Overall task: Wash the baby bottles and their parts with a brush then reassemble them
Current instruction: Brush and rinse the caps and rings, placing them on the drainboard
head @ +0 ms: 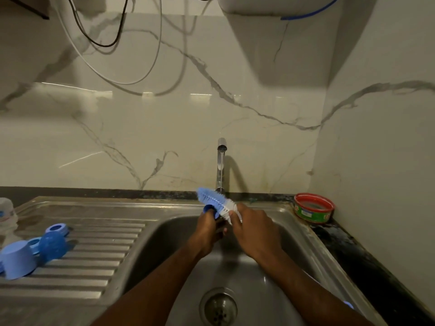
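Over the steel sink (pixel 294 234), under the running tap (pixel 221 161), both my hands meet. My right hand (pixel 254 231) grips a blue and white bottle brush (pixel 217 201) near its white bristles, its blue head pointing up and left. My left hand (pixel 209 229) holds a small blue bottle part (pixel 209 209) against the brush; most of the part is hidden by my fingers. On the ribbed drainboard at left lie a blue cap (pixel 16 258), a blue dome-shaped part (pixel 53 247) and a blue ring (pixel 57 228). A clear bottle (pixel 7 215) stands at the far left edge.
A red and green round tub (pixel 314 208) sits on the dark counter right of the sink. The drain (pixel 220 308) is below my arms. Cables (pixel 117 43) hang on the marble wall, and a white appliance (pixel 270 5) is mounted above the tap.
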`<action>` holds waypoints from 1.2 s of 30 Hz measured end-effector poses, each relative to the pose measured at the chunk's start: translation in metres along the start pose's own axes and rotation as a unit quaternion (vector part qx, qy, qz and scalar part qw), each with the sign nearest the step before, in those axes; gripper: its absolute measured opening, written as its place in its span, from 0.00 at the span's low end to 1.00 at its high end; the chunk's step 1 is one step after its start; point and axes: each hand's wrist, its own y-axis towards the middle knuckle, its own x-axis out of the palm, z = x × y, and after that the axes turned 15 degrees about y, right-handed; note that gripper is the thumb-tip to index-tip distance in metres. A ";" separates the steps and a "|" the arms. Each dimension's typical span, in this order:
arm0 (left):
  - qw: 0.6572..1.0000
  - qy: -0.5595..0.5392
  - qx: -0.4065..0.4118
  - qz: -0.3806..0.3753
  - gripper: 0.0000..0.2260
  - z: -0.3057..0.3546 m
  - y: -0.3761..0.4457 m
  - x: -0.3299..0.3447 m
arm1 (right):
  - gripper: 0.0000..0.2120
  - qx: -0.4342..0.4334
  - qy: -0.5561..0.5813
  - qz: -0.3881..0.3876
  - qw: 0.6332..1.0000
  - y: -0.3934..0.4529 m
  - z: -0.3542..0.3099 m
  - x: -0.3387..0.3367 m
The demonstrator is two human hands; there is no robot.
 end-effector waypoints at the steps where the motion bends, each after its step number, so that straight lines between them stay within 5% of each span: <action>1: 1.000 0.010 -0.010 -0.023 0.17 0.001 -0.002 0.000 | 0.16 0.017 -0.001 0.008 1.000 0.003 0.002 -0.003; 5: 0.993 0.077 -0.017 -0.085 0.19 0.002 -0.009 0.003 | 0.18 0.055 0.002 -0.001 0.999 0.009 0.015 -0.014; 8: 0.993 0.107 -0.004 -0.047 0.15 0.003 -0.005 -0.002 | 0.19 0.050 0.036 -0.034 0.998 0.008 0.018 -0.014; 11: 0.981 0.170 0.090 0.004 0.14 -0.004 0.005 -0.018 | 0.20 0.062 0.045 -0.053 0.996 0.008 0.016 -0.006; 15: 0.949 0.194 0.242 -0.046 0.04 -0.005 0.004 -0.030 | 0.20 0.084 0.029 0.003 0.996 0.013 0.017 -0.007; 18: 0.925 0.243 0.288 -0.052 0.08 -0.005 0.004 -0.027 | 0.19 0.088 0.059 -0.034 0.994 0.016 0.025 -0.012; 29: 0.963 0.197 0.171 0.071 0.09 -0.001 0.020 -0.041 | 0.16 0.054 0.098 -0.059 0.992 0.014 0.021 -0.013; 33: 0.992 0.046 0.110 -0.038 0.12 0.001 0.016 -0.035 | 0.18 0.035 0.032 -0.017 0.999 0.009 0.017 -0.017; 36: 0.983 0.136 0.116 -0.044 0.18 -0.001 0.012 -0.034 | 0.18 0.005 -0.035 -0.004 0.999 0.005 0.017 -0.021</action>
